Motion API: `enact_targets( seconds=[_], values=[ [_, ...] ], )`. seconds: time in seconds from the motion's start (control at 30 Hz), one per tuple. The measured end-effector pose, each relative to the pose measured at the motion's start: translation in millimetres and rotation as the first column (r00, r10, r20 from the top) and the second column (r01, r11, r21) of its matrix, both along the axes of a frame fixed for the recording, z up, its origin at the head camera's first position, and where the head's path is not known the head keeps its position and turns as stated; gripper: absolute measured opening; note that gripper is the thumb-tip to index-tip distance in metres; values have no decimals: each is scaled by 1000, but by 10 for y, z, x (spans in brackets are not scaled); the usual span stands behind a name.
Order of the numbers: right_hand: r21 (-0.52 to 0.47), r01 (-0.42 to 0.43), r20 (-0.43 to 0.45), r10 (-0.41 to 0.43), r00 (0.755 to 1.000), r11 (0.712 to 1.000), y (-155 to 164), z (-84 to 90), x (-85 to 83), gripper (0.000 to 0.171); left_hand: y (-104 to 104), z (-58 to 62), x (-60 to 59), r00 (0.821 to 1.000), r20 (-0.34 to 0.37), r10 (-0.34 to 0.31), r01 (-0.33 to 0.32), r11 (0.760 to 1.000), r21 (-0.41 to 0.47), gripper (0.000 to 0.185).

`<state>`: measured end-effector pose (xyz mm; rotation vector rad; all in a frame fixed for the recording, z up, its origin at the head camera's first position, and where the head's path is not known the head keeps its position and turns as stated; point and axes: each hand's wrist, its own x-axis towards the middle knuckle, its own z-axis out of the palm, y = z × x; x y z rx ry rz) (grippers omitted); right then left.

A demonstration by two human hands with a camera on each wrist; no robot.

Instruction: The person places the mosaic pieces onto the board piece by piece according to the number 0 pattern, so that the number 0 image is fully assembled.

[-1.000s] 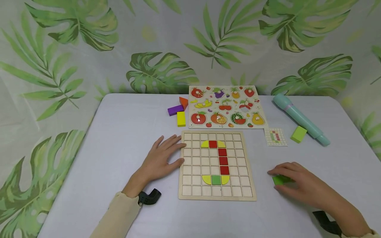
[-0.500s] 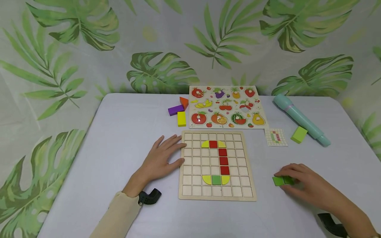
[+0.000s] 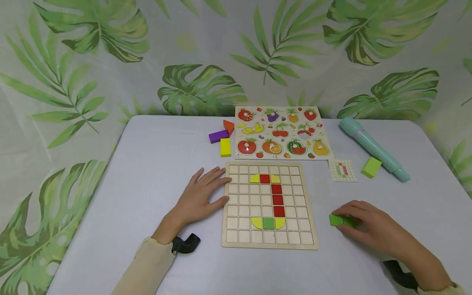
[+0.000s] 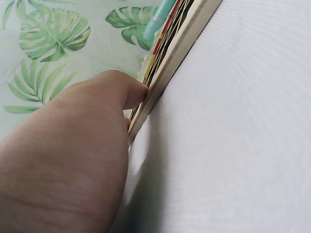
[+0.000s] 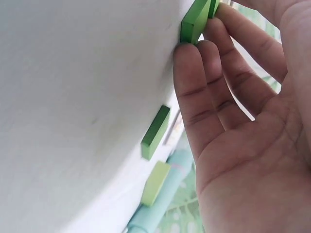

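Observation:
My right hand (image 3: 372,223), right of the wooden grid board (image 3: 307,233), holds a green square tile (image 3: 335,220) between thumb and fingers, low over the table. In the right wrist view a second green piece (image 5: 214,7) shows behind the held tile (image 5: 193,23). Another green tile (image 5: 156,133) lies on the cloth near the hand, hidden from the head view. My left hand (image 3: 200,200) rests with spread fingers at the board's left edge, thumb (image 4: 133,92) touching the rim. Red squares (image 3: 277,199), yellow quarter-rounds (image 3: 256,223) and a green square (image 3: 268,223) sit in the grid.
Behind the board lies a fruit knob puzzle (image 3: 282,141), with purple (image 3: 218,136), yellow (image 3: 225,147) and orange (image 3: 228,128) blocks at its left. At the right are a small pattern card (image 3: 343,170), a lime block (image 3: 371,167) and a teal tube-shaped object (image 3: 372,147).
My right hand drew back slightly to the right, then moved left again with the green tiles at its fingertips. The left hand and the board have stayed put.

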<state>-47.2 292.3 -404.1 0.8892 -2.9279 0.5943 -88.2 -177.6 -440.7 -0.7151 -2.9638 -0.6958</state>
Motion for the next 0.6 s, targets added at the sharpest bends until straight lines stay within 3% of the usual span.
enact_targets(
  seconds=[0.23, 0.6],
  values=[
    [-34, -33, -9, 33, 999, 999, -141, 42, -83, 43, -2, -3, -1, 1000, -2, -2, 2, 1000, -3, 53],
    [-33, -75, 48, 77, 996, 997, -582, 183, -209, 34, 2, -1, -1, 1000, 2, 1, -1, 1000, -6, 53]
  ],
)
